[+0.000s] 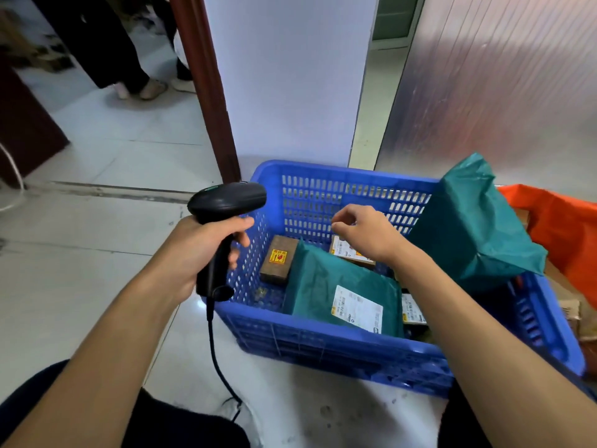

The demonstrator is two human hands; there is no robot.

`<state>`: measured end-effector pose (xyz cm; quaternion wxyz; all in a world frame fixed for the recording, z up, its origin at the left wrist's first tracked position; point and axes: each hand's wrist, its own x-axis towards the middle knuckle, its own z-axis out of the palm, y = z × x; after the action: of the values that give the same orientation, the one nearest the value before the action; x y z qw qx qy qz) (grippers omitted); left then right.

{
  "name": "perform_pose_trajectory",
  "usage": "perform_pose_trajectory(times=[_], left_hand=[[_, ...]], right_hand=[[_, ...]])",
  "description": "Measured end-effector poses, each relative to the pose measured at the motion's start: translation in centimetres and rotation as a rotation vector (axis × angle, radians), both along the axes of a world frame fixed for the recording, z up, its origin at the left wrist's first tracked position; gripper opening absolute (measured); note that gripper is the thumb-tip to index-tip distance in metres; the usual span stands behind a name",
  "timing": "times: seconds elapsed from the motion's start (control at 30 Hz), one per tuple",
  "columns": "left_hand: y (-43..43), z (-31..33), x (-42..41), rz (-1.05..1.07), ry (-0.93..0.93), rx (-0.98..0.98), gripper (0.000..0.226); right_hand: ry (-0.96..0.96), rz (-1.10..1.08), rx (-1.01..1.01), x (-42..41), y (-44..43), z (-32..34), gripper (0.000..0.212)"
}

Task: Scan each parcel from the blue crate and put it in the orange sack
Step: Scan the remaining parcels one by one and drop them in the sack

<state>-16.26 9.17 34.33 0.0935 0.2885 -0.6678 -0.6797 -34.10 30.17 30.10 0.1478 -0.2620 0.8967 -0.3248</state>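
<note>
Blue crate (323,342) holds several parcels (323,286), orange sack (562,227) beside it: much left. Left grip (197,253) wraps scanner (227,198); right grip (361,234) loosely curled, empty.

A pale tiled floor (97,140) is crossed by a dark threshold strip (106,189) running from its left edge to the foot of a reddish-brown door frame (206,92). Beyond the strip, toward the floor's far left corner, a person's legs (106,43) in dark trousers stand in light shoes (151,88). A dark brown panel (26,124) (door or cabinet side, hard to tell) stands at the left edge with a white cable (13,189) curling beside it. Right of the frame rises a white wall (290,76), then a ribbed shiny panel (500,92) along the floor's far right edge.
</note>
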Motion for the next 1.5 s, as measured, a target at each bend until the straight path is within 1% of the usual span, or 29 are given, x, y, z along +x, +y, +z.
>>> perform_pose_trajectory(times=[0.13, 0.2, 0.33, 0.5, 0.6, 0.7, 0.83, 0.93, 1.0, 1.07, 1.17, 1.23, 1.33, 1.37, 1.5], left_hand=[[-1.4, -0.5, -1.6, -0.006, -0.050, -0.011, 0.012], [-1.7, -1.0, -2.7, -0.015, -0.069, 0.000, 0.011], [-1.1, -1.8, -5.3, -0.081, -0.096, 0.012, 0.011], [1.0, -2.1, -8.9, -0.187, -0.099, 0.060, 0.011], [2.2, -2.5, -10.4, -0.213, -0.133, 0.057, 0.011], [2.8, -3.1, -11.3, -0.232, -0.188, 0.051, 0.012], [3.4, -3.7, -11.6, -0.250, -0.245, 0.082, 0.014], [3.8, -4.0, -11.5, -0.232, -0.271, 0.167, 0.016], [3.5, -4.1, -11.5, -0.228, -0.278, 0.182, 0.018], [3.2, -4.2, -11.4, -0.226, -0.275, 0.187, 0.019], [3.0, -4.4, -11.3, -0.237, -0.292, 0.188, 0.018], [3.0, -4.5, -11.3, -0.258, -0.312, 0.186, 0.018], [2.9, -4.8, -11.2, -0.285, -0.322, 0.173, 0.017], [2.9, -4.8, -11.2, -0.291, -0.325, 0.167, 0.017], [2.7, -4.9, -11.1, -0.288, -0.331, 0.150, 0.018]], right_hand=[[-0.062, 0.003, 0.003, -1.4, -0.9, -1.1, 0.010], [-0.077, -0.009, 0.043, -2.5, -0.4, -1.7, 0.012], [-0.075, 0.020, 0.241, -4.8, 1.7, -3.6, 0.020], [-0.164, 0.001, 0.428, -6.4, 4.9, -8.3, 0.019], [-0.222, 0.030, 0.634, -6.2, 7.1, -11.6, 0.031], [-0.370, 0.018, 0.733, -5.7, 9.0, -13.9, 0.045], [-0.448, -0.054, 0.696, -5.4, 10.0, -16.1, 0.072], [-0.479, -0.113, 0.663, -5.1, 10.0, -17.3, 0.085], [-0.521, -0.154, 0.628, -5.0, 9.9, -18.1, 0.090], [-0.555, -0.173, 0.606, -4.9, 10.1, -18.6, 0.086], [-0.617, -0.191, 0.564, -5.2, 10.4, -19.2, 0.059], [-0.682, -0.216, 0.538, -5.4, 10.7, -19.5, 0.045], [-0.796, -0.292, 0.507, -5.5, 11.2, -19.8, 0.057], [-0.825, -0.302, 0.495, -5.5, 11.3, -19.7, 0.057], [-0.942, -0.300, 0.401, -5.1, 10.5, -19.7, 0.045]])
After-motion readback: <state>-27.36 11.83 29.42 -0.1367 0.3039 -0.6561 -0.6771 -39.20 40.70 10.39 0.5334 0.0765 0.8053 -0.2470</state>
